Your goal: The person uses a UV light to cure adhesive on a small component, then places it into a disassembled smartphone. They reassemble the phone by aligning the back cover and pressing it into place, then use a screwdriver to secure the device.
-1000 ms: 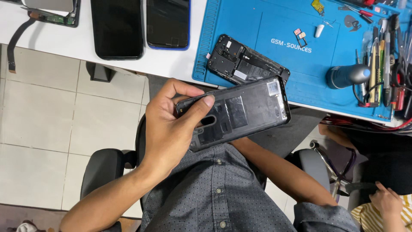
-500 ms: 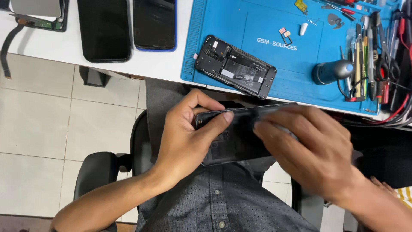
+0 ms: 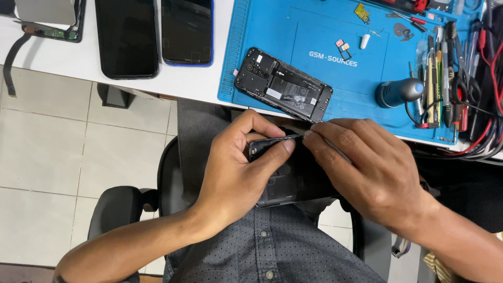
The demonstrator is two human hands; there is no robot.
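A dark phone back cover (image 3: 293,175) is held over my lap, below the table edge. My left hand (image 3: 236,167) grips its left end, thumb pressed on the upper edge. My right hand (image 3: 367,167) covers its right half, with the fingertips pinching the top edge next to the left thumb. An opened phone (image 3: 283,85), its battery and boards showing, lies at an angle on the blue work mat (image 3: 251,31) just above my hands.
Two dark phones (image 3: 127,36) (image 3: 186,30) lie screen-up on the white table to the left. A dark cylindrical tool (image 3: 399,92) and a rack of screwdrivers and tweezers (image 3: 440,73) sit at the mat's right. Red cables (image 3: 484,131) hang at the far right. A black chair arm (image 3: 120,209) is at the left.
One second ago only my left hand held the cover, tilted flat to the camera. My right hand has come in and taken its top edge, and the cover now stands more edge-on.
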